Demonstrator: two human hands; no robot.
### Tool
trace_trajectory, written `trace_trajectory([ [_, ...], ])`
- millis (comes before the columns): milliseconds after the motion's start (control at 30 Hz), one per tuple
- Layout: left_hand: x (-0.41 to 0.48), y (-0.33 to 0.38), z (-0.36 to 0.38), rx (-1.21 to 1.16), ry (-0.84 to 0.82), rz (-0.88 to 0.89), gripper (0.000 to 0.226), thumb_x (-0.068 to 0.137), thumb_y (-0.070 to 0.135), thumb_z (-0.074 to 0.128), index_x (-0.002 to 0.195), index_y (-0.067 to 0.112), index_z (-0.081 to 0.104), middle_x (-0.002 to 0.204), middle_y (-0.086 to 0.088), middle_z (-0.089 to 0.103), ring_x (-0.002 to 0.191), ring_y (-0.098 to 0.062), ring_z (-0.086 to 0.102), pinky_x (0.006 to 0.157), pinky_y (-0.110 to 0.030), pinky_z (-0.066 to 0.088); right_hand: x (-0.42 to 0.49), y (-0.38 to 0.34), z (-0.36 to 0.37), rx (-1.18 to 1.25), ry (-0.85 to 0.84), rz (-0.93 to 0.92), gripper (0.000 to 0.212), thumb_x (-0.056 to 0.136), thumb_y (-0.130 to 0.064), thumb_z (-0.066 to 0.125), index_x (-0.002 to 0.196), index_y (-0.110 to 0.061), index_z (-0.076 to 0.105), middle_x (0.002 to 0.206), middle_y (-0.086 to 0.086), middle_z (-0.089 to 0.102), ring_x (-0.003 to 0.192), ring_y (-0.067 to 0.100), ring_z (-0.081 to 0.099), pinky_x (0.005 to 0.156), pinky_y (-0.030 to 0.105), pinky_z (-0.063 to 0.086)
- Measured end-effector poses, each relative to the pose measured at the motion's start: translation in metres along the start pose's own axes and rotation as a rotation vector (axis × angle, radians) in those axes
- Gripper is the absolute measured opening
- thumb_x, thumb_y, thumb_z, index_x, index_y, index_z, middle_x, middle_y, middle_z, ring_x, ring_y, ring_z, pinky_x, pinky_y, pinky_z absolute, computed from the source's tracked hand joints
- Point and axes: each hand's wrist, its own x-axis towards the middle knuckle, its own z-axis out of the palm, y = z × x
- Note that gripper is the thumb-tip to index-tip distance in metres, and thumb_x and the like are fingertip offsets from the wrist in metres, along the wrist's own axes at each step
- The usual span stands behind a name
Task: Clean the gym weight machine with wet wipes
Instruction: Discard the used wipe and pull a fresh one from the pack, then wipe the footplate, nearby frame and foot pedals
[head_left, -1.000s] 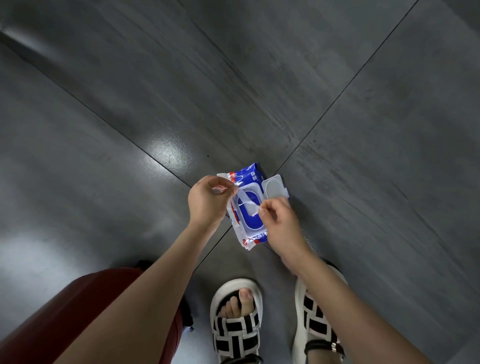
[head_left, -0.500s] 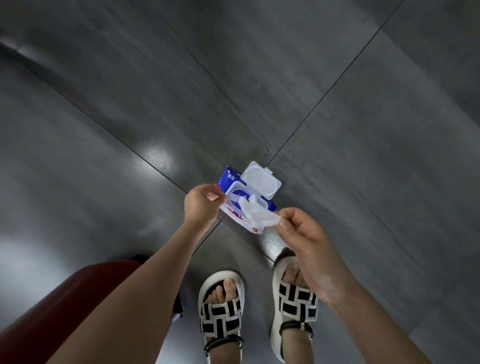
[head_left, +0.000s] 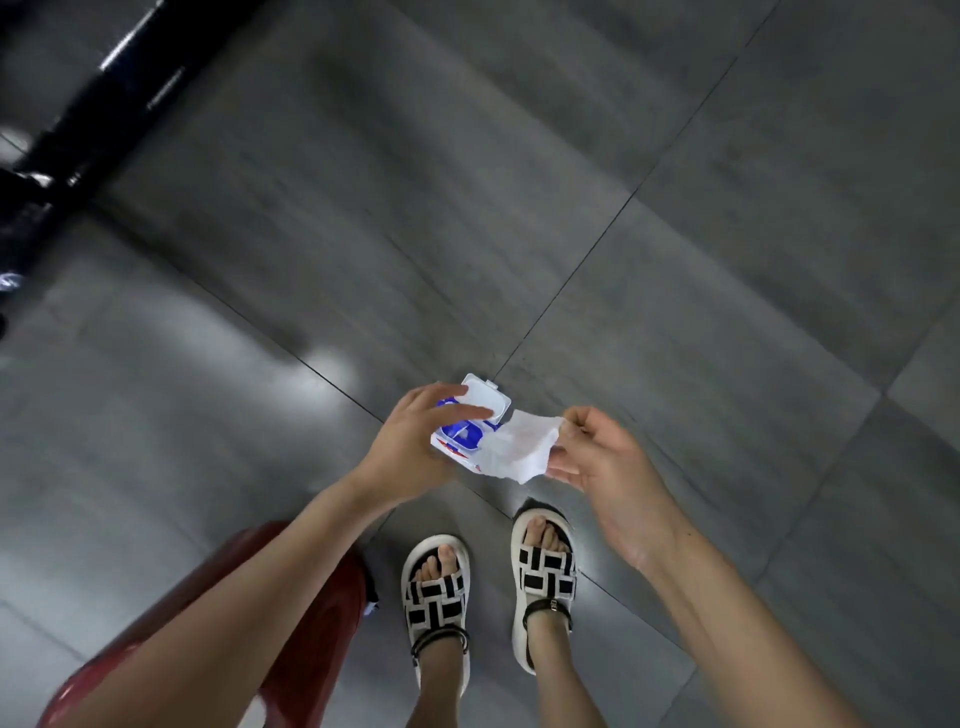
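Observation:
My left hand (head_left: 415, 447) grips a blue and white pack of wet wipes (head_left: 462, 431) from the left, with its white flip lid (head_left: 485, 397) standing open. My right hand (head_left: 608, 457) pinches a white wet wipe (head_left: 519, 449) that stretches from the pack's opening out to the right. Both hands are held over a dark grey tiled floor (head_left: 623, 208). A black glossy bar of the weight machine (head_left: 98, 88) crosses the top left corner.
My two feet in black and white sandals (head_left: 436, 592) stand just below the hands. A dark red padded seat or bench (head_left: 306, 639) lies at the lower left, under my left forearm. Black machine parts (head_left: 15, 228) fill the left edge.
My right hand has drawn the wipe further out of the pack, to the right. The view has swung so the black machine bar now shows at the top left.

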Motion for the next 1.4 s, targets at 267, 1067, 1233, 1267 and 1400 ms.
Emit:
trace_trajectory([
  [267,-0.069,0.154,-0.104,-0.146,0.038,0.028,0.049,0.064,0.056,0.063,0.090,0.016,0.072,0.105,0.012,0.062,0.102,-0.014,0.056,0.088,-0.030,0.042,-0.122,-0.143,0.003,0.096,0.059,-0.089,0.017,0.100,-0.010,0.039,0.084,-0.014,0.046,0.087,0.009,0.064,0.062,0.011,0.062,0.059,0.021,0.050],
  [1067,-0.066,0.492,-0.276,-0.180,0.395,-0.097,0.020,0.079,0.023,0.066,0.098,0.030,0.062,0.074,0.016,0.062,0.083,-0.011,0.062,0.071,-0.025,0.048,-0.226,-0.414,-0.087,-0.215,0.030,-0.419,0.059,0.075,-0.021,0.078,0.128,-0.025,0.053,0.127,-0.008,0.045,0.114,0.005,0.042,0.082,0.017,0.039],
  [1233,-0.016,0.572,-0.285,-0.188,0.487,-0.119,0.024,0.076,0.018,0.065,0.099,0.027,0.063,0.077,0.012,0.065,0.083,-0.011,0.064,0.074,-0.029,0.052,-0.190,-0.483,-0.131,-0.233,-0.200,-0.458,0.077,0.073,-0.010,0.078,0.135,-0.031,0.038,0.132,-0.014,0.044,0.122,-0.001,0.039,0.094,0.014,0.033],
  [1267,-0.006,0.586,-0.290,-0.196,0.521,-0.122,0.025,0.076,0.018,0.066,0.098,0.027,0.063,0.077,0.011,0.066,0.082,-0.010,0.064,0.076,-0.030,0.052,-0.182,-0.496,-0.138,-0.245,-0.224,-0.459,0.078,0.074,-0.008,0.077,0.135,-0.032,0.036,0.130,-0.012,0.047,0.120,0.001,0.043,0.095,0.016,0.035],
  [1400,0.041,0.624,-0.320,-0.216,0.641,-0.143,0.023,0.075,0.017,0.068,0.093,0.031,0.062,0.073,0.012,0.066,0.078,-0.008,0.064,0.071,-0.029,0.051,-0.150,-0.552,-0.158,-0.280,-0.212,-0.484,0.052,0.078,-0.004,0.070,0.115,-0.035,0.050,0.108,0.008,0.064,0.100,0.018,0.060,0.087,0.026,0.049],
])
